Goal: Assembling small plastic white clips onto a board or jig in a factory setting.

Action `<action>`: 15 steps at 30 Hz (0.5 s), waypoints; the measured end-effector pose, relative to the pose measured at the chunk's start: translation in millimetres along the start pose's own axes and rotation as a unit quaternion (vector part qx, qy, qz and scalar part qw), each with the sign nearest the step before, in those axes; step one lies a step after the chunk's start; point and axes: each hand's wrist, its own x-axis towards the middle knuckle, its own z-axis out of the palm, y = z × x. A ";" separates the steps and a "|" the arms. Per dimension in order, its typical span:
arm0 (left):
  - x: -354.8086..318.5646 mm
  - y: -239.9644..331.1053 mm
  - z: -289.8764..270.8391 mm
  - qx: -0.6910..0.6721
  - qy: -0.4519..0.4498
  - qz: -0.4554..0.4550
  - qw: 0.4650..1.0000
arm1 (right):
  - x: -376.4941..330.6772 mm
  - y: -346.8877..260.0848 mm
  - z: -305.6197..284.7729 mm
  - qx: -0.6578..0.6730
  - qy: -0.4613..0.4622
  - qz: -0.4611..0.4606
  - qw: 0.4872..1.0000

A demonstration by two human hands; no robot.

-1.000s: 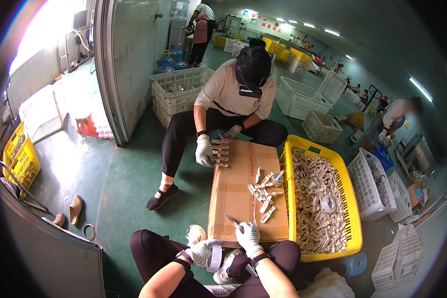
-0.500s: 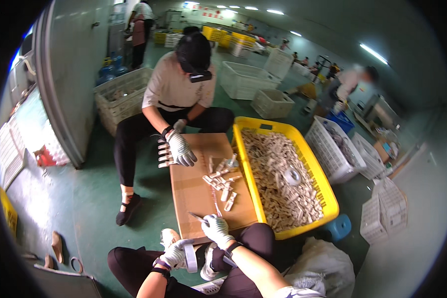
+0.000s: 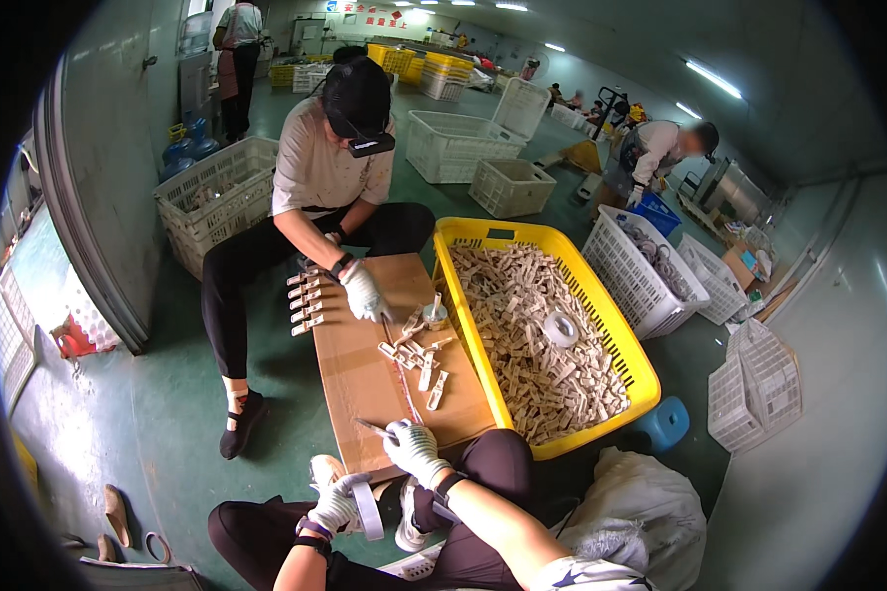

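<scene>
My left hand (image 3: 338, 506), in a striped glove, is closed around a roll of white tape (image 3: 368, 509) beside the near edge of a cardboard box (image 3: 350, 394). My right hand (image 3: 413, 449), gloved too, grips a slim pointed tool (image 3: 373, 428), perhaps a knife, just above the box top. Beyond it lies a loose pile of small tan clip-like pieces (image 3: 426, 366). Across the box, a seated co-worker's gloved hand (image 3: 365, 293) reaches down by the pile. Several more clips (image 3: 306, 304) stick out in a row past the box's left edge.
A yellow crate (image 3: 644, 376) full of tan pieces stands right of the box, a white tape roll (image 3: 561, 330) on top. A white sack (image 3: 650, 512) and blue stool (image 3: 666, 424) are near my right. White crates (image 3: 650, 286) stand farther right; a door (image 3: 108, 187) is left.
The whole view has shifted slightly. The co-worker's hand has come down closer to the pile of clips. My hands still hold the tape roll and the pointed tool in much the same place.
</scene>
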 end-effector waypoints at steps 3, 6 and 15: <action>-4.1 -0.1 5.4 0.007 0.008 -0.001 1.000 | -0.4 1.5 -0.5 0.004 0.002 0.001 1.000; -4.6 0.0 4.3 0.022 0.015 0.002 1.000 | -0.9 0.1 0.0 0.004 0.005 0.000 1.000; 9.9 -1.8 -5.7 0.053 0.017 0.026 0.998 | 1.1 2.6 2.0 0.001 0.000 0.007 1.000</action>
